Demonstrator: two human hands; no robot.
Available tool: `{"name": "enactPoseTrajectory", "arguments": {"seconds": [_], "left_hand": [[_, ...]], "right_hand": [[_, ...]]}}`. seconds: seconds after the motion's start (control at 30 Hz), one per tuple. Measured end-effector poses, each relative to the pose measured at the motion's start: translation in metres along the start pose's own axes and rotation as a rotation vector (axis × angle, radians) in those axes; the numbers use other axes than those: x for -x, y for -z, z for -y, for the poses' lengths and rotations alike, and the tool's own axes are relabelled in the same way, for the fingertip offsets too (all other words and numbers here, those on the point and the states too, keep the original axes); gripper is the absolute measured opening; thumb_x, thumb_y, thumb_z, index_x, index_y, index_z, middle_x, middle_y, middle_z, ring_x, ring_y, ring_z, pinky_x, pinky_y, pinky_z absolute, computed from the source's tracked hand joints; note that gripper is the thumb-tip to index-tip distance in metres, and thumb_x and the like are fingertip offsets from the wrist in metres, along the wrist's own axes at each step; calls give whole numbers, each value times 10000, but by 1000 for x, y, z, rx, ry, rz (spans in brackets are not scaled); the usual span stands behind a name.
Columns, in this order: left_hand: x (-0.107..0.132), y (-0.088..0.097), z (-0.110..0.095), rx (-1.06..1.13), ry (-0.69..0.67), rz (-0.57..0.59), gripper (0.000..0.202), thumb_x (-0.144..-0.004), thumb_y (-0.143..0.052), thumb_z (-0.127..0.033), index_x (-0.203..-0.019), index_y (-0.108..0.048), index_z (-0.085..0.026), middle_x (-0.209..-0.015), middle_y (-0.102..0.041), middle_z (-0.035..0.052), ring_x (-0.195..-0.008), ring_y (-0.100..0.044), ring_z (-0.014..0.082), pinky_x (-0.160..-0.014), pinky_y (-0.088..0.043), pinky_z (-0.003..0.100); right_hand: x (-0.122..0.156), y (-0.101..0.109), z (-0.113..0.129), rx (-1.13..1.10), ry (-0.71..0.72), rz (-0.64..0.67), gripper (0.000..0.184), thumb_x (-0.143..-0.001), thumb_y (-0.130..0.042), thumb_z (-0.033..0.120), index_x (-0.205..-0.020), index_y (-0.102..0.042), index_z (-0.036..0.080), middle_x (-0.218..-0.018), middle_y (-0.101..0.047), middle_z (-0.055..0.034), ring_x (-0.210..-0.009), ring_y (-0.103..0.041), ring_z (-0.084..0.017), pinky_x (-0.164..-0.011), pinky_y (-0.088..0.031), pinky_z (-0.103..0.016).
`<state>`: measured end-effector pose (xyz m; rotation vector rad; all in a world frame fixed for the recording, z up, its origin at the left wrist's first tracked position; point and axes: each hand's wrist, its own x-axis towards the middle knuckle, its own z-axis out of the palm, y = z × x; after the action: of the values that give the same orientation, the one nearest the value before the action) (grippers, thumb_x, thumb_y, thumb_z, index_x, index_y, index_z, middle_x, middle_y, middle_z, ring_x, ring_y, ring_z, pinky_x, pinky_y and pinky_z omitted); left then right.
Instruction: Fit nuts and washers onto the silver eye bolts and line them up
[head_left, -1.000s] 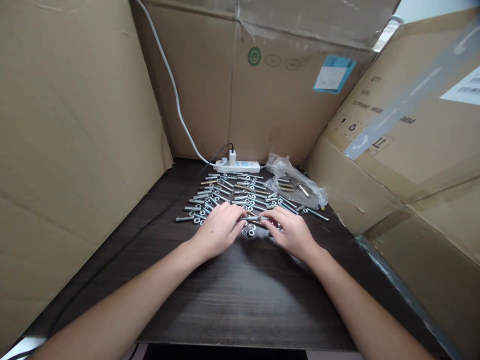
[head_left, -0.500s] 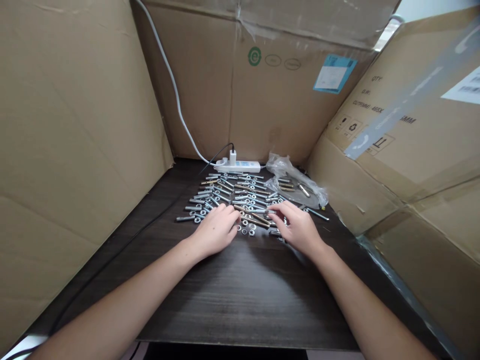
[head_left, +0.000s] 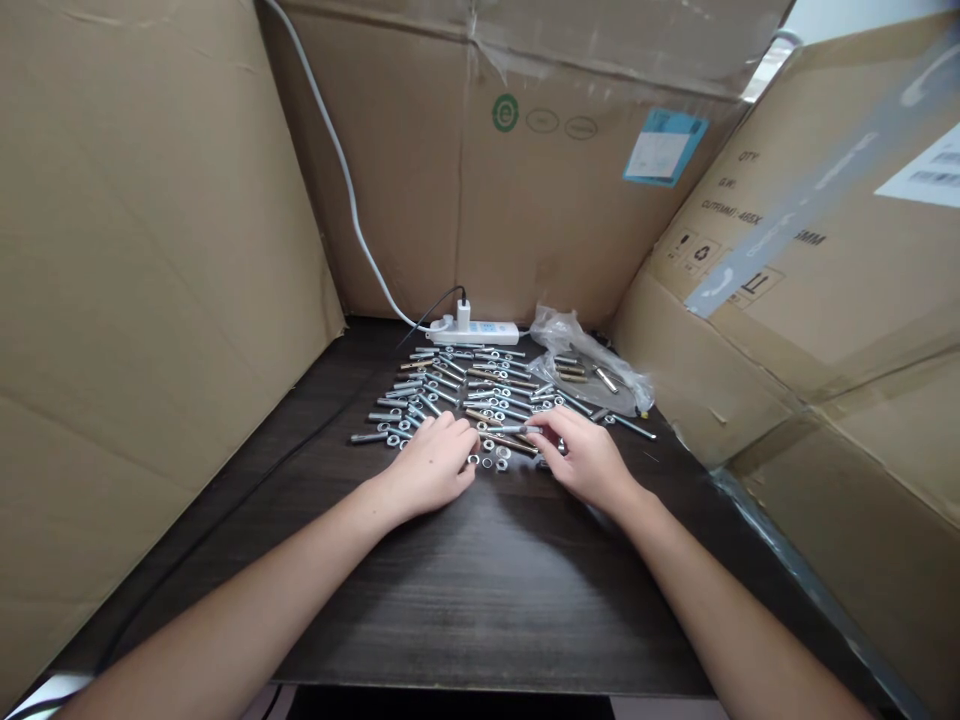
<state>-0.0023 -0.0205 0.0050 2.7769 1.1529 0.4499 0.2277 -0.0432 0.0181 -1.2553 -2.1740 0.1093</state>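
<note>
Several metal bolts [head_left: 465, 385] with nuts and washers [head_left: 491, 461] lie spread across the far middle of a dark wooden table [head_left: 480, 580]. My left hand [head_left: 431, 462] rests palm down at the near edge of the spread, fingers curled over small washers. My right hand [head_left: 585, 458] pinches one end of a silver bolt [head_left: 514, 430], which lies level between the two hands, just above the loose washers.
A white power strip [head_left: 476, 330] with a plugged charger and white cable lies at the back. A clear plastic bag [head_left: 592, 365] holding more bolts sits at the back right. Cardboard boxes [head_left: 150, 250] wall the table on the left, back and right.
My right hand drew back from the pile with a silver bolt pinched in its fingers. My left hand curled and shifted slightly nearer, over the washers.
</note>
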Motion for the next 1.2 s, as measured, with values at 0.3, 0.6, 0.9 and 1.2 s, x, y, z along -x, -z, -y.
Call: {"name": "enactPoseTrajectory", "arguments": {"seconds": [0.3,0.6,0.9,1.2], "left_hand": [[-6,0,-2,44,62,-67,156,-870,-438,-191,-767,-555,-176,-787,-587,36,-772,-493,190,-719,-366,330],[-8,4,-3,296,93,-204,159,-931,-369,-234,-884,-513,-182,-886,-590,34,-843,-526,181,-792,-417,342],[-7,5,-8,379,148,-220,109,-900,-397,-224,-872,-496,-188,-818,-566,21,-757,-534,164,-693,-434,297],[-4,9,-14,490,140,-194,89,-885,-403,-204,-925,-482,-197,-760,-566,-9,-647,-530,125,-612,-412,247]], "right_hand": [[1,-1,-1,0,4,13,116,-903,-515,251,-958,-605,202,-829,-619,-32,-702,-579,-154,-664,-456,-268],[1,-3,-3,-39,6,11,124,-904,-511,253,-966,-605,201,-845,-628,-40,-716,-582,-160,-661,-461,-271],[1,-3,0,-73,22,-3,120,-904,-516,257,-965,-603,202,-834,-628,-34,-688,-576,-152,-632,-456,-268],[1,-5,-1,-69,18,-30,125,-900,-515,269,-961,-598,197,-827,-633,-37,-681,-577,-156,-635,-465,-273]]}}
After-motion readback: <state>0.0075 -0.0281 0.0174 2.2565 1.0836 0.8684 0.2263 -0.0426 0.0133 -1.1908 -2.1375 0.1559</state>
